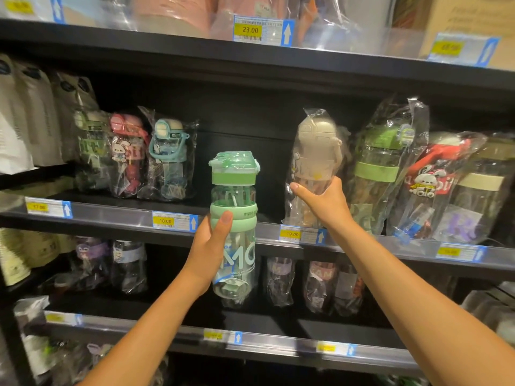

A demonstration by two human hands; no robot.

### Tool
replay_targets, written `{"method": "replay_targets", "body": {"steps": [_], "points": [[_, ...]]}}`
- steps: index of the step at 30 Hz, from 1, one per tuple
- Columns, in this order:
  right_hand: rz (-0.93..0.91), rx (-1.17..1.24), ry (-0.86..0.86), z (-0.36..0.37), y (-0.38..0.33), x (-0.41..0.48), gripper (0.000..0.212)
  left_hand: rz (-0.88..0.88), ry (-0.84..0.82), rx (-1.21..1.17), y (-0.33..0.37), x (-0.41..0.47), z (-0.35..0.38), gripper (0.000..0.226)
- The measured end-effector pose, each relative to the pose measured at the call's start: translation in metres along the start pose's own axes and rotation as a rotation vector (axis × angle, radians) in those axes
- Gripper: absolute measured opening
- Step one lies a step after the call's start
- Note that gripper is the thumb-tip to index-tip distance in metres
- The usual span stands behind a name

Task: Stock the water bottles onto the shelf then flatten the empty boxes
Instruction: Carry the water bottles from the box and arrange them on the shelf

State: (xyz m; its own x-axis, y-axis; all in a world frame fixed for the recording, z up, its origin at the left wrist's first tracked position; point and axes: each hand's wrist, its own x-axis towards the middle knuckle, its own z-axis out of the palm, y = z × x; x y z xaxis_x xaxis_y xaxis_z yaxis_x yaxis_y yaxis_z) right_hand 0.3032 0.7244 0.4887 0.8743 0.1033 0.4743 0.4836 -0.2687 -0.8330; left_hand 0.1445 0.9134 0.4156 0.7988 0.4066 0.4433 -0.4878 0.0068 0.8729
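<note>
The left hand [211,242] grips the green bottle [233,196] upright before the shelf [117,217] gap, just left of the wrapped bottle [315,151] the right hand [324,203] clasps.

— Middle shelf [200,205]?
— Black, edged along the near side with a clear price rail [111,216]. At left, three bagged bottles standing side by side: green-topped bottle [90,146], pink bottle [126,151], blue bottle [170,154].
— Right of the gap?
— Beige bottle [316,140], green-banded bottle [381,168], red bottle [429,179], cream-banded bottle [479,190], all bagged, crowded together, some leaning.
</note>
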Motion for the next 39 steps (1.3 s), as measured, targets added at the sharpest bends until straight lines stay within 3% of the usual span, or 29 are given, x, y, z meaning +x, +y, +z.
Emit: {"method": "replay_targets", "body": {"steps": [6, 11, 14, 19, 21, 25, 28, 39], "points": [[-0.001, -0.078, -0.070, -0.007, 0.000, -0.005, 0.085, -0.010, -0.072, -0.001, 0.032, 0.019, 0.001, 0.110], [-0.021, -0.157, -0.079, -0.009, 0.003, -0.010, 0.108, 0.044, -0.180, -0.012, 0.063, 0.054, 0.005, 0.076], [-0.029, -0.202, -0.058, -0.010, 0.004, -0.014, 0.115, 0.094, -0.210, 0.059, 0.075, 0.075, 0.006, 0.087], [-0.059, -0.228, -0.050, -0.011, 0.004, -0.017, 0.102, 0.158, -0.190, 0.325, 0.075, 0.099, 0.013, 0.079], [-0.061, -0.242, -0.047, -0.011, 0.004, -0.018, 0.100, 0.134, -0.193, 0.386, 0.071, 0.101, 0.017, 0.071], [-0.064, -0.234, -0.053, -0.011, 0.003, -0.019, 0.077, 0.120, -0.199, 0.510, 0.062, 0.108, 0.016, 0.067], [-0.070, -0.238, -0.051, -0.011, 0.001, -0.020, 0.076, 0.043, -0.206, 0.578, 0.055, 0.110, 0.016, 0.067], [-0.041, -0.282, -0.078, -0.012, 0.002, -0.017, 0.080, -0.136, -0.222, 0.524, 0.031, 0.118, 0.004, 0.069]]}}
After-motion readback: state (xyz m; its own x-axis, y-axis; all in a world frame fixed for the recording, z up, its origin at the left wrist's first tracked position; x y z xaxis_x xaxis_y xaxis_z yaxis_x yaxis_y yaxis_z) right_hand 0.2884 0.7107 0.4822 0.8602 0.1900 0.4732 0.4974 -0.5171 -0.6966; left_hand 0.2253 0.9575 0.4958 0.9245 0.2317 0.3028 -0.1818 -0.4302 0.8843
